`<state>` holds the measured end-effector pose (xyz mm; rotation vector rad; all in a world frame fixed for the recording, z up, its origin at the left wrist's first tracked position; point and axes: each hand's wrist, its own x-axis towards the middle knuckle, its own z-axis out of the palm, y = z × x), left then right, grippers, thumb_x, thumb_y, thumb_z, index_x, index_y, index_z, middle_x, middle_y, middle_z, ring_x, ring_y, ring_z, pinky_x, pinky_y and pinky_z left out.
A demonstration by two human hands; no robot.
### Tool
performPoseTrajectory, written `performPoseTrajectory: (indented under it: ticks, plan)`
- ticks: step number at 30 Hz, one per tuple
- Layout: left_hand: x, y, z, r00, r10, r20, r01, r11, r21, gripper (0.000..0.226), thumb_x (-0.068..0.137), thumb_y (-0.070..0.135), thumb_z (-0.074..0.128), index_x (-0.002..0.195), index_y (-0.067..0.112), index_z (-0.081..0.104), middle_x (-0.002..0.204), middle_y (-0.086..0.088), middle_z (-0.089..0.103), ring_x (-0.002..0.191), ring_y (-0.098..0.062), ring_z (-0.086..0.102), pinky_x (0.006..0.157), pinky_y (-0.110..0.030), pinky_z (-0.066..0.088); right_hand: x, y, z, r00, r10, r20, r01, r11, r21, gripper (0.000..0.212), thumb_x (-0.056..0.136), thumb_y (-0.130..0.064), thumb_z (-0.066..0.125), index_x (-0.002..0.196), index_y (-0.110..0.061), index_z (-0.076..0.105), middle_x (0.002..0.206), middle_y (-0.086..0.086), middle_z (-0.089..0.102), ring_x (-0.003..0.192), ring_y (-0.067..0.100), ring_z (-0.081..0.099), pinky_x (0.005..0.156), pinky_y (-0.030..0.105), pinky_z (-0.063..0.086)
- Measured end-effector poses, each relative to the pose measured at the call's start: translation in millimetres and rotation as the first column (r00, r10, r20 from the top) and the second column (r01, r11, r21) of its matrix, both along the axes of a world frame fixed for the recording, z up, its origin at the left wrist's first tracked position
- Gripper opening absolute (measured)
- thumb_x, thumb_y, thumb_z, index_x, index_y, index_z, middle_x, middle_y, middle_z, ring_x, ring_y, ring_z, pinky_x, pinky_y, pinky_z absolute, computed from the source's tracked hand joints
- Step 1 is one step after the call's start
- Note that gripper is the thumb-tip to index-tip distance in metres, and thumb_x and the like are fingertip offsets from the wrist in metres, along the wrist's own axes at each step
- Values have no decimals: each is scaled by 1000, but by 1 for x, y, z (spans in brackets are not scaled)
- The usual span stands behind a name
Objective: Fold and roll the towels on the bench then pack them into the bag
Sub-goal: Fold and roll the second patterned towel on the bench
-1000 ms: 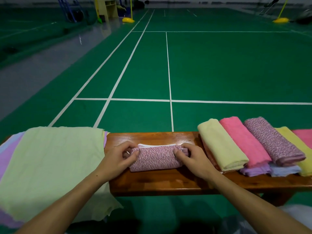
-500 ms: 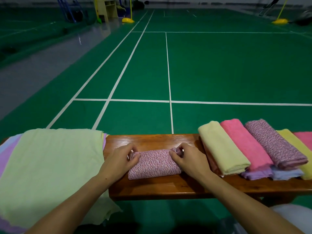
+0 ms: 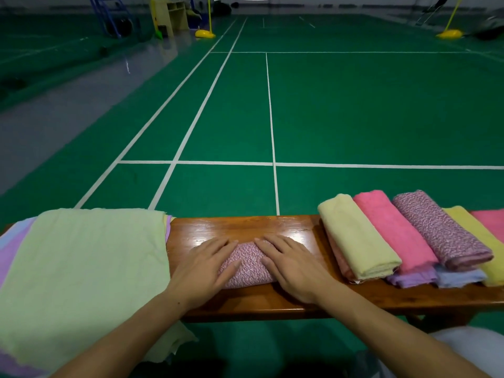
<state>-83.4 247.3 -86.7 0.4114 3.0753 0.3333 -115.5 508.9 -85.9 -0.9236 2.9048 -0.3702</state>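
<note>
Beyond the bench, a green sports court floor (image 3: 354,110) with white lines fills most of the view. Nearest the camera runs the glossy brown wooden bench (image 3: 245,227), and everything the task concerns lies on it. Draped over its left end is a stack of flat, unrolled towels, the top one a pale green cloth (image 3: 81,268) with lilac edges showing beneath. At the right end sits a row of finished rolls laid side by side: a pale yellow towel roll (image 3: 357,238), a bright pink towel roll (image 3: 392,230), a mauve speckled towel roll (image 3: 439,230), and further yellow and pink ones at the frame edge, with lilac and light blue cloth under them. No bag is in view.

In the bare middle stretch lies the small pink-and-white speckled towel roll (image 3: 246,264), lengthwise along the bench. The left hand (image 3: 207,266) and right hand (image 3: 289,264) lie flat across its two ends, fingers straight and spread, pressing down and grasping nothing.

Judging by its look, this roll is light, soft and springy, so it would likely loosen once pressure comes off. A sound hold seems to be around its middle, fingers wrapped over the loose outer edge, squeezing gently so the layers stay tight.
</note>
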Motion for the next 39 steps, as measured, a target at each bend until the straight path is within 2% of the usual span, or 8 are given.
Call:
performPoseTrajectory:
  ticks: [5,10,13,19,24,29,35,39]
  plan:
    - [-8,-27,1,988,145,-59,-145,989,-2,72,99,80,17,146,40,55,139,10,63,123,-12,58,99,-39,54,2,12,19,997,-71,16,71,997,30,62,102,-73,30,151,-38,45,141,-7,60,125,19,52,98,38,47]
    - [-17,-30,15,937,335,100,-346,930,125,77,81,94,16,86,34,64,77,13,66,73,-5,64,77,-40,61,16,9,33,972,-128,197,136,990,-32,65,77,-94,52,107,-36,44,100,-11,64,80,8,57,58,23,35]
    - [-20,-17,15,941,275,198,-312,931,189,77,81,99,30,80,30,64,75,9,68,70,-9,65,73,-36,58,21,1,29,975,-104,195,113,993,-39,67,75,-97,51,101,-36,40,95,-12,62,78,9,57,58,28,36]
    - [-32,-13,18,894,125,430,-339,816,468,71,71,88,70,111,29,66,101,7,76,89,-11,72,79,-39,60,19,-8,30,970,-115,215,141,984,-111,66,76,-94,55,99,-33,43,97,-14,56,80,4,51,63,27,43]
    - [-30,3,37,914,42,405,-353,578,736,47,83,33,89,120,19,64,111,-4,77,100,-18,75,91,-47,63,14,-12,27,878,-103,467,312,864,-395,116,68,-88,72,156,-37,17,143,-13,56,119,7,62,99,36,54]
    - [-30,2,51,947,31,320,-304,407,861,53,73,32,95,114,20,64,107,-10,77,98,-29,75,85,-43,64,13,-9,28,762,124,635,377,713,-591,108,80,-58,86,159,-41,15,149,-9,55,119,3,67,100,37,59]
    - [-29,10,65,960,157,231,-271,329,904,45,87,16,85,123,25,60,106,-2,80,94,-27,77,81,-41,65,17,12,49,829,179,529,283,683,-674,85,90,-29,84,154,-41,28,145,-8,54,122,6,64,96,31,59]
    - [-31,28,73,957,213,196,-256,305,917,36,95,18,77,124,26,58,94,10,81,90,-16,78,76,-29,63,20,43,68,950,63,307,183,686,-704,76,95,-24,78,155,-41,34,140,-10,57,121,14,62,103,46,53]
